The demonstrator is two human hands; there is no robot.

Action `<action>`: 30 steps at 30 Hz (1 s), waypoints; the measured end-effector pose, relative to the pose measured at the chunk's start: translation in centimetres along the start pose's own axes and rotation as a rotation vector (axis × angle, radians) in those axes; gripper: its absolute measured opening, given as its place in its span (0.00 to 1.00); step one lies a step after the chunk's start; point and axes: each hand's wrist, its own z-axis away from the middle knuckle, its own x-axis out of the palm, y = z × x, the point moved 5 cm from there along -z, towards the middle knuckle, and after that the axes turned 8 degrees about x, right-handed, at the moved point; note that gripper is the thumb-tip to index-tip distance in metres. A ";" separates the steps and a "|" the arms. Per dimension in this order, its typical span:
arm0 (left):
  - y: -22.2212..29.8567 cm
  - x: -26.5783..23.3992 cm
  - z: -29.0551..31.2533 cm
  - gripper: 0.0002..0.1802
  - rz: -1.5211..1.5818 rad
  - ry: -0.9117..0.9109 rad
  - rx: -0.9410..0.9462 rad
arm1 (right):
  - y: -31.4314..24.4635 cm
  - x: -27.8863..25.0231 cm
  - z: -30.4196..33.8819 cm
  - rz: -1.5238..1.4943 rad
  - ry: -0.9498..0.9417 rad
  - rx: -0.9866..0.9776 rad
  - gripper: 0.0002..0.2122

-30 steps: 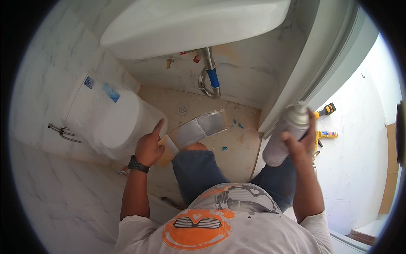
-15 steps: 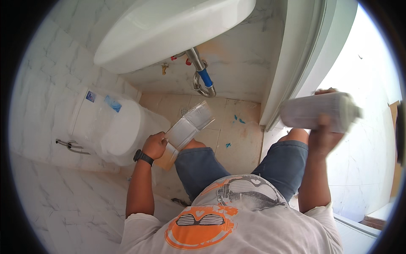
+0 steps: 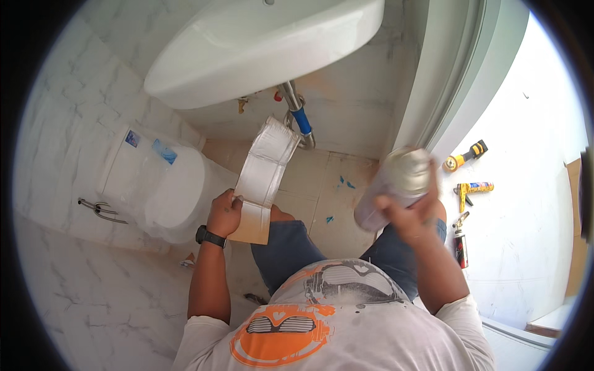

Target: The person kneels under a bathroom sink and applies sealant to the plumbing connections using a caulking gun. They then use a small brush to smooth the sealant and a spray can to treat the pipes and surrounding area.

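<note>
My left hand (image 3: 224, 213) grips a folded cardboard piece (image 3: 266, 164) by its lower part. Its long upper panel is silvery and creased, the lower flap plain brown. On the right, my right hand (image 3: 413, 217) is wrapped round a large aerosol can (image 3: 374, 196), its silver metal end turned up and toward me. Motion blurs the can and the fingers. The can is over my right knee and apart from the cardboard, which hangs above my left knee.
A plastic-wrapped toilet (image 3: 179, 191) stands at left. A white washbasin (image 3: 266, 62) overhangs ahead, with a drain pipe (image 3: 299, 117) below. Beyond the door frame (image 3: 427, 80), a yellow-black power tool (image 3: 461, 158), a caulking gun (image 3: 470, 191) and a torch canister (image 3: 460, 247) lie on the floor.
My right hand has swung left with the can, which has turned from lying sideways to end-up; tools on the floor now show. The cardboard has tilted more upright.
</note>
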 end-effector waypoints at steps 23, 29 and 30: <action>1.7 0.5 -2.7 0.13 0.050 -0.003 -0.006 | 0.6 -2.8 0.4 -0.191 0.293 -0.124 0.40; 1.2 0.8 -2.4 0.13 0.045 -0.013 0.015 | 1.0 -3.6 0.7 -0.362 0.235 -0.040 0.39; 1.0 0.8 -2.6 0.13 0.072 -0.002 -0.003 | 0.3 -4.2 1.0 -0.345 0.272 -0.144 0.39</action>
